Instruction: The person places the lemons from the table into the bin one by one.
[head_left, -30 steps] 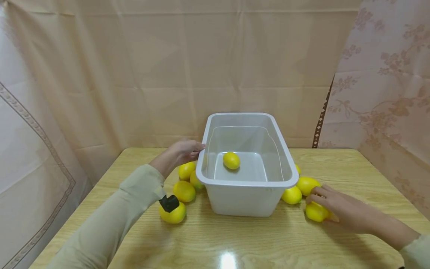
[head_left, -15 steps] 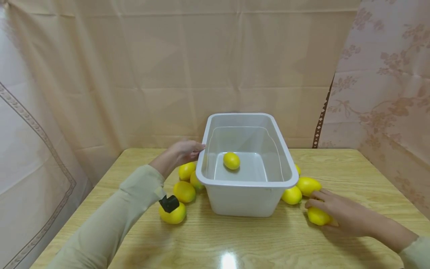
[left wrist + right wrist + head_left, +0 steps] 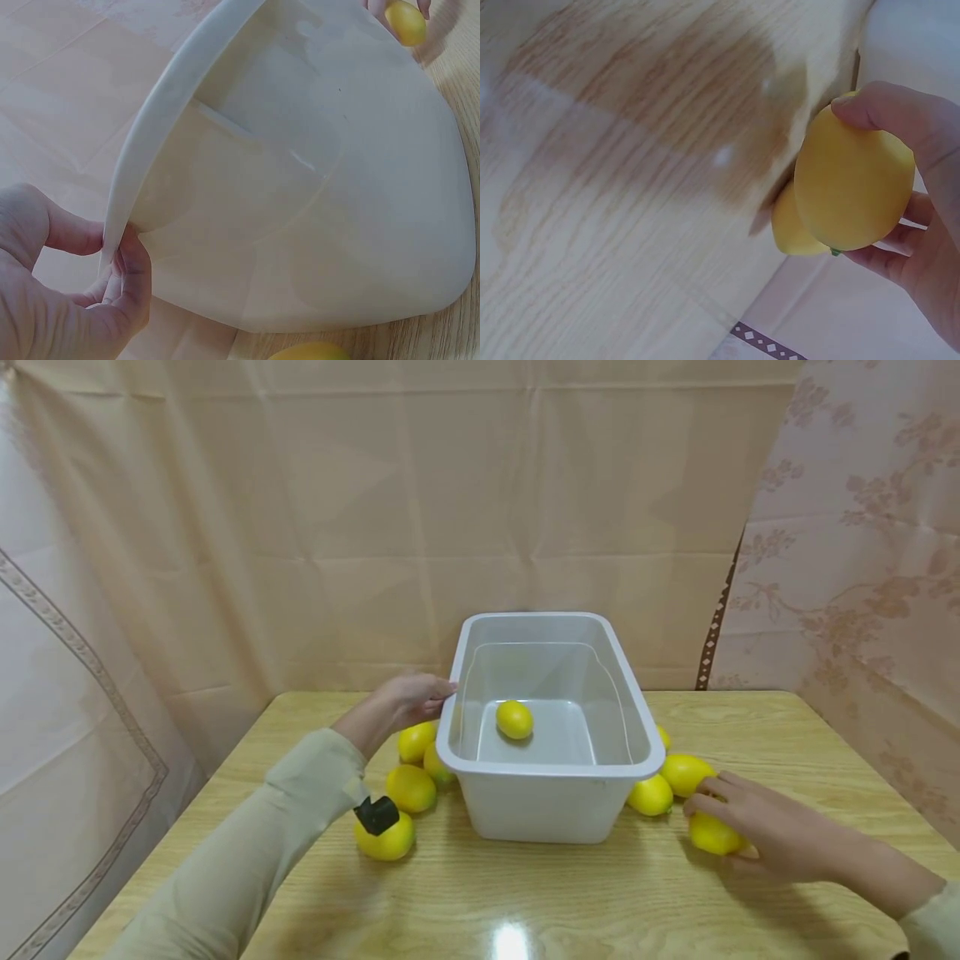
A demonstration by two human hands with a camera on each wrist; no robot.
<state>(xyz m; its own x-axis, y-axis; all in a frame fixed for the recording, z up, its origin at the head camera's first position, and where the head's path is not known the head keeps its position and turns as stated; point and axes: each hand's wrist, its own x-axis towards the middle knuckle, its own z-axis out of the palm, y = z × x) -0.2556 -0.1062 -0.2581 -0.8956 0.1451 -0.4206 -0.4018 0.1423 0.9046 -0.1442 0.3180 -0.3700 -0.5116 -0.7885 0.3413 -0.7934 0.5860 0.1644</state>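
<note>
In the head view a pale grey plastic bin (image 3: 536, 808) stands mid-table with one lemon (image 3: 514, 719) on its floor. My left hand (image 3: 408, 697) pinches the bin's left rim; the left wrist view shows the thumb outside and curled fingers at the lip (image 3: 154, 142). Right of the bin, my right hand (image 3: 776, 831) holds a lemon (image 3: 714, 834) low over the table. Seen from the right wrist, thumb and fingers wrap this lemon (image 3: 855, 180), and another lemon (image 3: 793, 225) peeks out behind it.
Several lemons (image 3: 411, 788) lie along the bin's left side. More lie at its right, including a lemon (image 3: 686, 775) just beyond my right hand and a lemon (image 3: 650, 795) against the bin wall. Beige cloth (image 3: 360, 527) hangs behind the wooden table (image 3: 450, 902).
The lemon in my right hand has shifted slightly right and turned a little. My right hand dipped toward me, then came back up. The left hand and bin stay put.
</note>
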